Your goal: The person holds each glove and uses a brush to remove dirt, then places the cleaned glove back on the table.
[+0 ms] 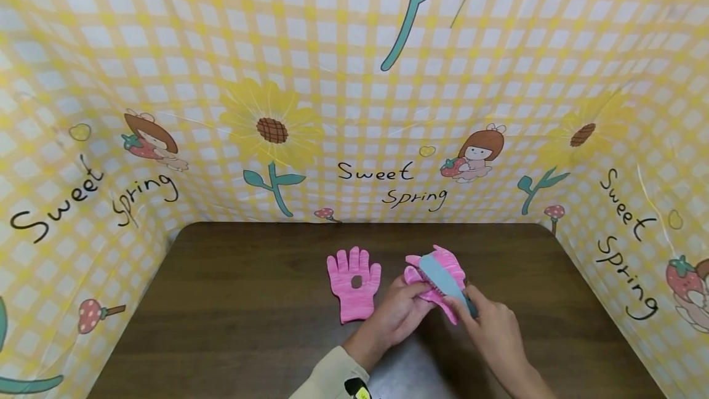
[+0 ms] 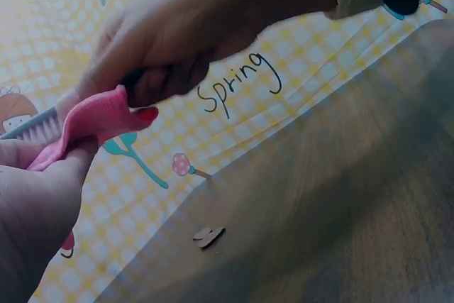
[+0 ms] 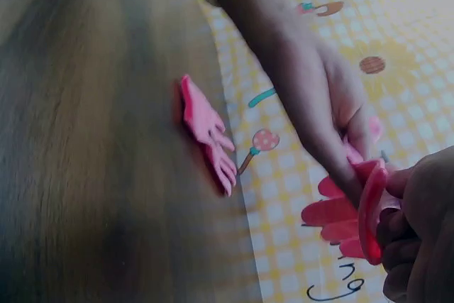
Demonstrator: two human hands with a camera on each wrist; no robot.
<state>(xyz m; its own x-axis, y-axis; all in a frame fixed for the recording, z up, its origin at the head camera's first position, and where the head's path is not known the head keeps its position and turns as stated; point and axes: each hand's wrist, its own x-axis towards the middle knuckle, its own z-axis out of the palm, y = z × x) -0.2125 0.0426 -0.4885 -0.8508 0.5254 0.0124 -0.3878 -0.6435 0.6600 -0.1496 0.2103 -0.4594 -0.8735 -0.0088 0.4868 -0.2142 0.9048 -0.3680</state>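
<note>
A pink knit glove [image 1: 454, 260] is held up by my left hand [image 1: 403, 313], its thumb and fingers pinching the fabric. My right hand [image 1: 495, 328] grips the handle of a brush [image 1: 443, 276] with a light blue back. The brush head lies across the glove, bristles toward the fabric. In the left wrist view, pale bristles [image 2: 42, 129] show beside the glove's cuff [image 2: 99, 115]. From the right wrist, the glove's fingers [image 3: 330, 214] spread out beyond the cuff, while the brush is mostly hidden. A second pink glove [image 1: 354, 306] lies flat, a dark brown oval on its palm.
The gloves are over a dark wood table [image 1: 238, 300]. Yellow checked cloth [image 1: 354, 109] with printed flowers and lettering rises behind it and on both sides. A small tan piece [image 2: 208, 236] lies on the wood in the left wrist view.
</note>
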